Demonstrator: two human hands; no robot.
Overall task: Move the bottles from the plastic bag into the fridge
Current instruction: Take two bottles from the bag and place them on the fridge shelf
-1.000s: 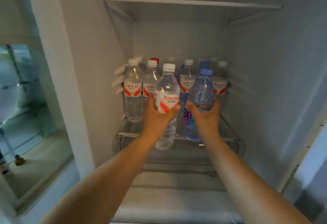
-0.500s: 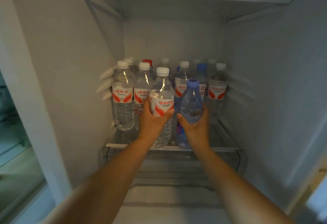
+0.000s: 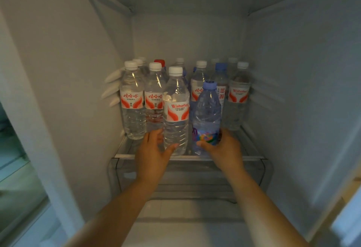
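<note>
Bottles [image 3: 175,110] upright on fridge shelf [image 3: 252,158], left hand [image 3: 154,153] and right hand [image 3: 224,149] gripping 2

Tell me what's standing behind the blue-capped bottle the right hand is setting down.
Directly behind the blue-capped bottle stands a taller blue-capped bottle with Chinese characters on its label, and a white-capped Wahaha bottle to its left. Their lower halves are covered, as is anything further back.

A glass fridge shelf [image 3: 125,156] carries upright water bottles [image 3: 132,102] crowded in rows beyond the hands [image 3: 154,153], two at its front edge.
</note>
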